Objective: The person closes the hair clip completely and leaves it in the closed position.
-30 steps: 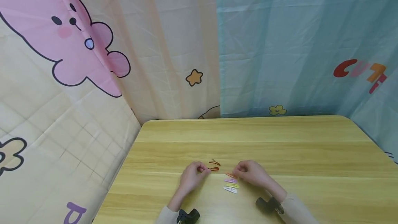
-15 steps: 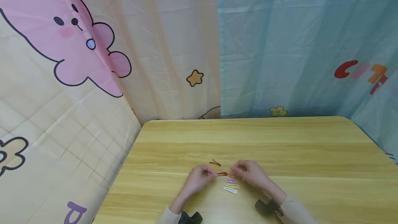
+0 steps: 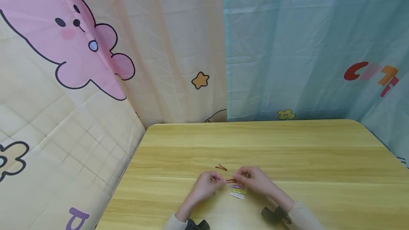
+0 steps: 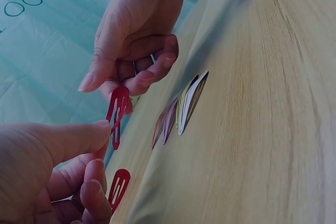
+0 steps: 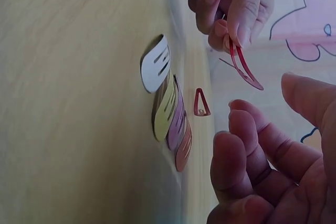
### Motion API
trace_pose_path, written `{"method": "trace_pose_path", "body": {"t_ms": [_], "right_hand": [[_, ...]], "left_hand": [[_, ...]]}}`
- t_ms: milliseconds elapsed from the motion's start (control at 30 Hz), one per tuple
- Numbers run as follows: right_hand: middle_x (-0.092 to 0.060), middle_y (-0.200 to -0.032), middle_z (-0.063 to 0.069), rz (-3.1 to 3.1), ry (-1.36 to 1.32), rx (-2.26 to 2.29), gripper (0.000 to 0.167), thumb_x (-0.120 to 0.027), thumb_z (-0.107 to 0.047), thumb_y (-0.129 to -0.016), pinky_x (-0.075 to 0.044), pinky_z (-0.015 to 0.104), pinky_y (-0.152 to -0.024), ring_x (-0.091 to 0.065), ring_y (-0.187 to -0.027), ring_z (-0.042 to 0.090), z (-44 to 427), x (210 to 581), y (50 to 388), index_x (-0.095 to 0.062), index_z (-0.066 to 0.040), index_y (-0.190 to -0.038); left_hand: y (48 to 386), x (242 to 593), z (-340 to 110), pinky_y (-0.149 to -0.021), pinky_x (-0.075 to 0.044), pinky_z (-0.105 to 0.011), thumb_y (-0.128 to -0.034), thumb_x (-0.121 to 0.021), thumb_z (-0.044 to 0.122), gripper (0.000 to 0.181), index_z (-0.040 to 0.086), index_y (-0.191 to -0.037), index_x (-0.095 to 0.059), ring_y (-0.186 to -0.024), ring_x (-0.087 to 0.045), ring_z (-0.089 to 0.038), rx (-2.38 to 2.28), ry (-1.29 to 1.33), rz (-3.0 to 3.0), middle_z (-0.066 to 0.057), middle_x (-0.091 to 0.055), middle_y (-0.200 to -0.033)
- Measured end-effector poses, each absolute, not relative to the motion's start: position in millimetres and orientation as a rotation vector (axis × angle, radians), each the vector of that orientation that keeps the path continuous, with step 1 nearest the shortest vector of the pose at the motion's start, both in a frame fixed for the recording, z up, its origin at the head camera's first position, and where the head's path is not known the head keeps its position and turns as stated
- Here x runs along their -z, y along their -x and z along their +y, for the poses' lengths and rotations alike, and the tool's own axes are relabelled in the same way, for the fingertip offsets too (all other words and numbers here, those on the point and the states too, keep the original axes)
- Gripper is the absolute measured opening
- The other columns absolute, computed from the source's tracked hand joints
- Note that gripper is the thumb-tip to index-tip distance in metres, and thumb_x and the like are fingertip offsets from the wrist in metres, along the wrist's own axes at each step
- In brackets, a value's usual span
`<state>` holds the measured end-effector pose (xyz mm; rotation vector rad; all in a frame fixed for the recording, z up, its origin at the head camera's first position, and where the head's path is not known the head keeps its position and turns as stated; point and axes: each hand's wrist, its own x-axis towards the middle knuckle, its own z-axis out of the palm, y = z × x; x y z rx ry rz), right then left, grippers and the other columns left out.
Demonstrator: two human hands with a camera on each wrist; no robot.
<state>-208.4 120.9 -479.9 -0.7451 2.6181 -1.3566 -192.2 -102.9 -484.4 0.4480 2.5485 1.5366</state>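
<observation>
My left hand (image 3: pixel 206 187) pinches a red snap hair clip (image 4: pixel 119 106) between thumb and forefinger, raised off the table. Its free end points toward my right hand (image 3: pixel 257 180). That hand hovers close by, thumb and fingers spread apart around the clip's end without gripping it. Below lies an overlapping row of snap hair clips: white (image 5: pixel 155 66), yellow (image 5: pixel 165 109), purple (image 5: pixel 177 116) and orange (image 5: pixel 184 150). In the head view the hands and held clip mostly hide the orange one. A second red hair clip (image 3: pixel 221 167) rests on the table beyond my left hand.
The wooden table (image 3: pixel 303 152) spreads out around the clips. Printed curtains (image 3: pixel 262 63) hang behind its far edge and along the left side. Dark wrist cameras (image 3: pixel 276 215) sit on both wrists.
My left hand has carried the red hair clip rightward and nearer the front, to the row. My right hand has left the orange clip and shifted slightly left toward the red one.
</observation>
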Motion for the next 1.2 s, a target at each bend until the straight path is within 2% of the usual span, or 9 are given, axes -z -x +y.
{"method": "trace_pose_path", "body": {"t_ms": [400, 1000, 1200], "right_hand": [[-0.059, -0.070, -0.009, 2.530, 0.829, 1.394, 0.012, -0.067, -0.029, -0.089, -0.041, 0.023, -0.049, -0.048, -0.056, 0.005, 116.5, 480.5, 202.8, -0.068, -0.018, -0.086], [-0.062, -0.069, -0.005, 2.487, 0.885, 1.462, 0.016, -0.066, -0.025, -0.091, -0.039, 0.020, -0.048, -0.045, -0.054, 0.002, 115.1, 483.9, 203.6, -0.066, -0.013, -0.080], [-0.063, -0.071, -0.003, 2.459, 0.848, 1.501, 0.016, -0.066, -0.024, -0.090, -0.040, 0.020, -0.049, -0.051, -0.056, 0.004, 115.0, 484.4, 203.4, -0.065, -0.012, -0.079]], "left_hand": [[187.4, 478.6, -101.2, -0.041, -0.035, -0.017, -0.0856, -0.071, 0.022, 0.014, 0.009, -0.081, -0.067, -0.047, -0.047, -0.003, -1.523, -0.488, 2.552, 0.006, -0.059, -0.071], [185.0, 474.2, -98.8, -0.041, -0.032, -0.017, -0.0848, -0.072, 0.022, 0.014, 0.009, -0.081, -0.067, -0.046, -0.042, -0.002, -1.542, -0.491, 2.559, 0.007, -0.058, -0.073], [187.2, 475.5, -98.5, -0.040, -0.034, -0.017, -0.0858, -0.071, 0.023, 0.015, 0.010, -0.083, -0.066, -0.045, -0.042, -0.002, -1.553, -0.481, 2.556, 0.007, -0.058, -0.074]]}}
